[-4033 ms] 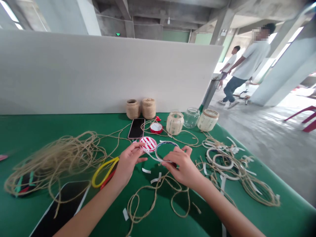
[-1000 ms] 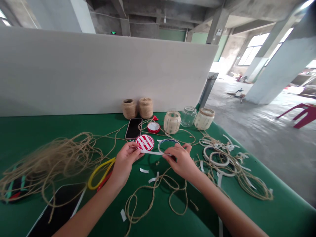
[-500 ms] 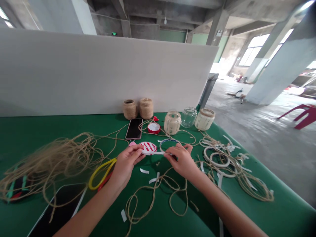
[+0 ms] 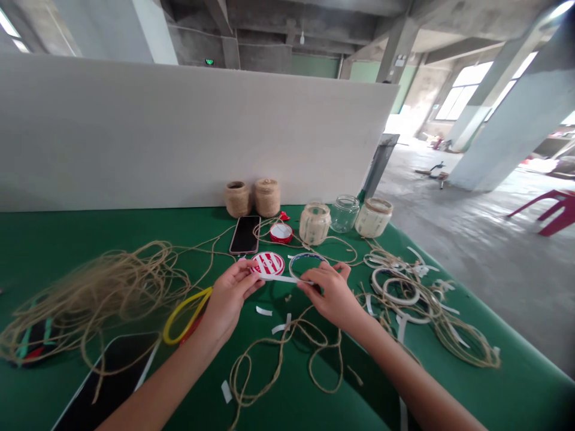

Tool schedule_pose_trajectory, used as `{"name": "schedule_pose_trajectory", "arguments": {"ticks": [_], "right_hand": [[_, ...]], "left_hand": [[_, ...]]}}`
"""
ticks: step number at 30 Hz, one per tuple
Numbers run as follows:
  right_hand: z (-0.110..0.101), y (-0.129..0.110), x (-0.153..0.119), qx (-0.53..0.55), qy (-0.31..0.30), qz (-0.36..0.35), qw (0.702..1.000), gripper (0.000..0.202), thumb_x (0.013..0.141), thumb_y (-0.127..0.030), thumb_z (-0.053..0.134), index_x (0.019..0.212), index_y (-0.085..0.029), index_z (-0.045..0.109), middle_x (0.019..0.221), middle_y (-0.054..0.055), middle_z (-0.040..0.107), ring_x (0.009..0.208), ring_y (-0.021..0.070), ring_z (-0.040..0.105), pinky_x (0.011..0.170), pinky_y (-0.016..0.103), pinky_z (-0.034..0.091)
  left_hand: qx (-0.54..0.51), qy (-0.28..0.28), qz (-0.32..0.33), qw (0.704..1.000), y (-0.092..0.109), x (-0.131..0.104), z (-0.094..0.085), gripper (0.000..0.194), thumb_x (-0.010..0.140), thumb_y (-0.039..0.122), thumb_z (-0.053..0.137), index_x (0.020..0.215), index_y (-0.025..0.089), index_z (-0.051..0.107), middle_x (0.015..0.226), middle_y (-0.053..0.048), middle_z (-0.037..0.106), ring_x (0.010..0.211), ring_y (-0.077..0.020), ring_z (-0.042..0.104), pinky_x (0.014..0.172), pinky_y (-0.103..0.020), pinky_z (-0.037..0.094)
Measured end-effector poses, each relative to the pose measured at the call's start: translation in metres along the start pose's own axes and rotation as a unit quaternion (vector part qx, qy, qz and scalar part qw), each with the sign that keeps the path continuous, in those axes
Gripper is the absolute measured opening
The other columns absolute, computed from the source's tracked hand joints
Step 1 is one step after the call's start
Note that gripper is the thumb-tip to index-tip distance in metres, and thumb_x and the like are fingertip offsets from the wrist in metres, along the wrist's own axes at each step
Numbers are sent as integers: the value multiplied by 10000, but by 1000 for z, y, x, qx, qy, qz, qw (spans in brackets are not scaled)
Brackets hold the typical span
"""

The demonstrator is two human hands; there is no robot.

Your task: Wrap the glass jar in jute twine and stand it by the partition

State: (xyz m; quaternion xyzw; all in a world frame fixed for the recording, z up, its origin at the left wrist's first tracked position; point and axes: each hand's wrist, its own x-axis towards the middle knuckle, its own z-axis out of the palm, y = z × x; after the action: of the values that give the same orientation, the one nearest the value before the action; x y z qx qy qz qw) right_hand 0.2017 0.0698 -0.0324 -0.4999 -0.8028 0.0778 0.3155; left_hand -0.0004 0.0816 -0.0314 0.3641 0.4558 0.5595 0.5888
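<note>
Over the green bench, the left hand pinches one end of a thin white strip of tape between thumb and fingers. The right hand grips a slim ring-shaped roll of tape with a bluish inner face by its near side, and the strip runs taut between the two hands. A round red-and-white striped lid sits just beyond the strip, its left edge at the left fingertips; whether they hold it too, I cannot tell.

On the far side, two brown twine-wrapped jars stand side by side on the left, with a clear glass jar between two pale-covered glass jars to the right. A dark phone lies in front of the brown pair. A large tangle of tan twine spreads at left; white rings lie among more twine at right.
</note>
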Motion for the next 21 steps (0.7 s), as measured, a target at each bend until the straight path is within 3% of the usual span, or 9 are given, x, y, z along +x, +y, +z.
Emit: {"name": "schedule_pose_trajectory", "arguments": {"ticks": [21], "right_hand": [[6, 2, -3, -154, 56, -77, 984, 211, 899, -232, 438, 749, -205, 584, 662, 5, 610, 748, 158, 470, 812, 395, 149]], "left_hand": [[-41, -6, -9, 999, 3, -1, 2, 243, 650, 164, 699, 883, 149, 634, 876, -12, 644, 734, -85, 585, 692, -188, 487]]}}
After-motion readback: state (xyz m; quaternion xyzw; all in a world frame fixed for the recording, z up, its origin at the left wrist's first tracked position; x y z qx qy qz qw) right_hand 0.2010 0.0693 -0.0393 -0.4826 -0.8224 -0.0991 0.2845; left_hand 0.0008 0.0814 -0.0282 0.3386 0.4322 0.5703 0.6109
